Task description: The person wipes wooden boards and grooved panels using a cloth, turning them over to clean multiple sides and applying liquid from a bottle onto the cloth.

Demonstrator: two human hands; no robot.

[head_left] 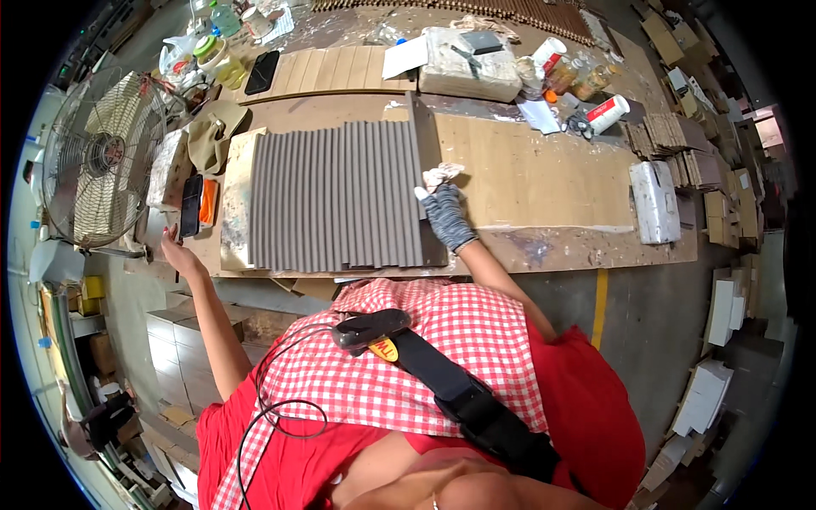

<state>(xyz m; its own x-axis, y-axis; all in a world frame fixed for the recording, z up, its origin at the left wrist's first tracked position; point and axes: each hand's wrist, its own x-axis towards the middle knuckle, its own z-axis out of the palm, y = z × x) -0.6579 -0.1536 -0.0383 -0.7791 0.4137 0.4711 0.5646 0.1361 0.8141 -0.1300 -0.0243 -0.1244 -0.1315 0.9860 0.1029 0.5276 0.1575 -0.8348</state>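
Note:
A row of narrow grey strips (336, 195) lies side by side on the workbench in front of me, with a darker grey board (422, 127) along its right edge. My right hand (448, 219), in a grey knitted glove with pale fingertips, is at that right edge. Its fingers are closed on a crumpled whitish rag (443, 175). My left hand (180, 257) is bare and off to the left, by the bench's near left corner. Its fingers are stretched out, and nothing shows in them. A dark phone (192, 206) and an orange object (208, 202) lie just beyond it.
A caged fan (106, 153) stands at the left. Right of the strips lies a plywood sheet (535, 170), with a white wrapped block (654, 202) past it. Bottles, jars and a red-white canister (608, 114) stand farther back. Stacked brown pieces (671, 140) sit at the right.

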